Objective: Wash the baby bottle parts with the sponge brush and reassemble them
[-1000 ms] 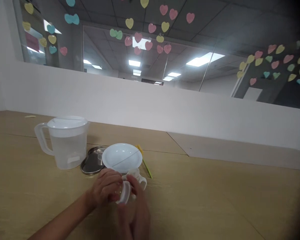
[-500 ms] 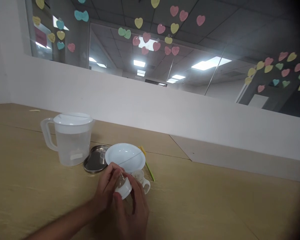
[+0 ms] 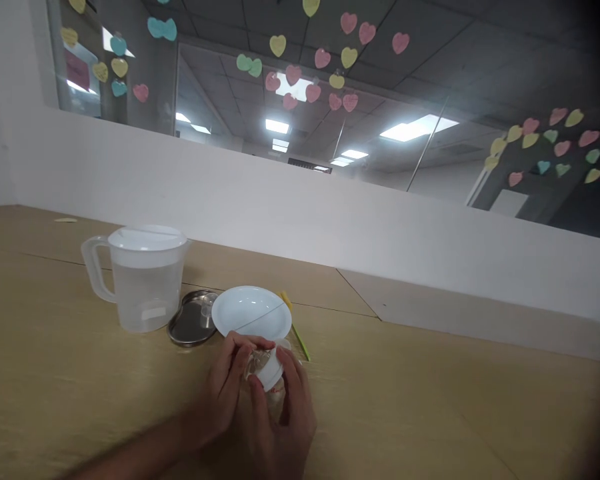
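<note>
Over the near part of the table, both hands hold a small clear container (image 3: 256, 362) with a white lid (image 3: 271, 373). My left hand (image 3: 229, 379) is closed round its clear end. My right hand (image 3: 287, 408) grips the lid between thumb and fingers. The container is tilted, and whether the lid turns on it I cannot tell. Just behind the right fingers, a white cup (image 3: 283, 344) is mostly hidden. A white dish (image 3: 250, 311) stands beyond the hands, with a thin rod or line across it.
A lidded translucent jug (image 3: 147, 290) stands at the left. Beside it is a kidney-shaped metal tray (image 3: 186, 328) with a small clear cup (image 3: 208, 309). A green and yellow stick (image 3: 301, 339) lies right of the dish. A white wall (image 3: 260, 207) with windows rises behind.
The view has shifted slightly. My hands have moved a little to the right with the container, and now cover most of the white cup. My right fingers have shifted on the lid.
</note>
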### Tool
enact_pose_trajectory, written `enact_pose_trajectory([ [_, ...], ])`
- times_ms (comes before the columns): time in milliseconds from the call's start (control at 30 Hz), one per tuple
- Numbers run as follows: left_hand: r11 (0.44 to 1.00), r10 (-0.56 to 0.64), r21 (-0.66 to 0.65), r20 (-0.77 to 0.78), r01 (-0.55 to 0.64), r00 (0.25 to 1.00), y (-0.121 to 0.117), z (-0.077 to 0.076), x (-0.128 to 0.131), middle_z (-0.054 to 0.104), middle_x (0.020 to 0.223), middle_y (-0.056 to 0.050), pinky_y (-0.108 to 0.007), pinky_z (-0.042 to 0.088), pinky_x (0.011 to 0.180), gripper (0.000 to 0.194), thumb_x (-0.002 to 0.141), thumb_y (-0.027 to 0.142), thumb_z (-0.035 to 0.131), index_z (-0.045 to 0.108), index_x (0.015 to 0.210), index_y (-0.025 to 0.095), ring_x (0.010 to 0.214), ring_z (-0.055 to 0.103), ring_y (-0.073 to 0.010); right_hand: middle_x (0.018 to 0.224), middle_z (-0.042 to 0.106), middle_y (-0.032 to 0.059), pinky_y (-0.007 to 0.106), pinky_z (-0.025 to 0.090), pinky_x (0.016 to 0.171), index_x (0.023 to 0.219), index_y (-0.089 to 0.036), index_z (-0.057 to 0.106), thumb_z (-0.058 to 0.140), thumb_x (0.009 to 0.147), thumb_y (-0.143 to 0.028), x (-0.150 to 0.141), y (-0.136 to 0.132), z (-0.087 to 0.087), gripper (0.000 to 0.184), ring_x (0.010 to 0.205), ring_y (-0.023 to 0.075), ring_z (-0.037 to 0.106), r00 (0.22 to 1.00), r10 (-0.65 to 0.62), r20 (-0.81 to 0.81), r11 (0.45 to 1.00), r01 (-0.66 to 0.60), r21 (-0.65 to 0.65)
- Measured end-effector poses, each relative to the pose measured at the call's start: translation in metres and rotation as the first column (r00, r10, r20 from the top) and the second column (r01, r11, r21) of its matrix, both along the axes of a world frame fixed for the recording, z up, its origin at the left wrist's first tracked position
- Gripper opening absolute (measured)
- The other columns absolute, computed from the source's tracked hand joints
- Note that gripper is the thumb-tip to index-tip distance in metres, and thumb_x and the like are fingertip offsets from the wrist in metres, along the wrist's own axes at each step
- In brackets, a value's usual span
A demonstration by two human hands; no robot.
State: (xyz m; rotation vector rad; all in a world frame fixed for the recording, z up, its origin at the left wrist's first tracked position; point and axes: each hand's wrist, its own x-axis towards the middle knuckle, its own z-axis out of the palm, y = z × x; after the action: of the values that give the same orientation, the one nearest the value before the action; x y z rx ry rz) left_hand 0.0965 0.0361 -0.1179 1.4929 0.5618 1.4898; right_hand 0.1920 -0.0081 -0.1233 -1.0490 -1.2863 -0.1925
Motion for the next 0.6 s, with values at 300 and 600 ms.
enact_pose_trajectory([
  [300,0.972,0.088,0.236,-0.289,-0.018,0.953,0.014,-0.012,-0.012,0.046,0.135,-0.009,-0.04,0.034,0.106,0.034,0.094,0.034,0.038,0.043,0.126,0.022,0.127,0.041,-0.0219,0.113,0.056,0.0123,0.036,0.052,0.078,0.118,-0.021,0.053,0.061,0.083,-0.027,-0.004,-0.007,0.007,0.036,0.104,0.0234,0.056,0.997,-0.033,-0.072,0.999,0.035,0.019],
  [600,0.894,0.229,0.448,-0.508,0.027,0.831,0.034,-0.037,-0.003,0.045,0.137,-0.01,-0.044,0.038,0.103,0.064,0.083,0.039,0.058,0.028,0.139,0.025,0.124,0.043,-0.0268,0.117,0.052,0.0142,0.039,0.049,0.084,0.11,-0.019,0.045,0.054,0.086,-0.033,0.018,-0.009,0.015,0.029,0.108,0.0235,0.055,0.918,0.058,-0.393,0.993,-0.013,0.117],
])
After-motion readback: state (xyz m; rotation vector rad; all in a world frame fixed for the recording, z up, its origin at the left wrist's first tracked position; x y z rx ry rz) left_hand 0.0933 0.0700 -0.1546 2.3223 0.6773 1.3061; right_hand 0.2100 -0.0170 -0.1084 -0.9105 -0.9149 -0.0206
